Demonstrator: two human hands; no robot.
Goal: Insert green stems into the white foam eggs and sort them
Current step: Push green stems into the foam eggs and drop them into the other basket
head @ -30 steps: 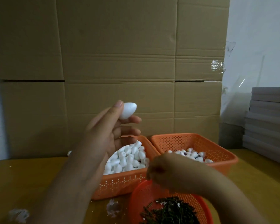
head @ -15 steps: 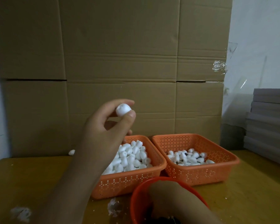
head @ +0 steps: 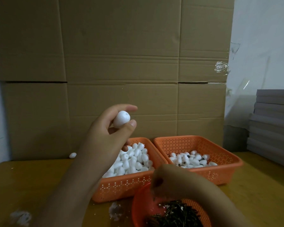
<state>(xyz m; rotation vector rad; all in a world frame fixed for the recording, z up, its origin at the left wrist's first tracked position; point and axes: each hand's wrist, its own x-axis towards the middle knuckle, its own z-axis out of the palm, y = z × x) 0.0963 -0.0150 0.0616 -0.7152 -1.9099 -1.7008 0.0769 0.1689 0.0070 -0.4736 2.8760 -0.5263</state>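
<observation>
Pinching the foam egg, left hand raised above baskets.

A small craft-assembly workroom. Flattened cardboard cartons line the wall. Orange sorting baskets sit on a yellow tabletop beside stacked grey boards.

1 head view, looking forward and slightly down over table, close above hands, facing cardboard wall behind baskets.
</observation>
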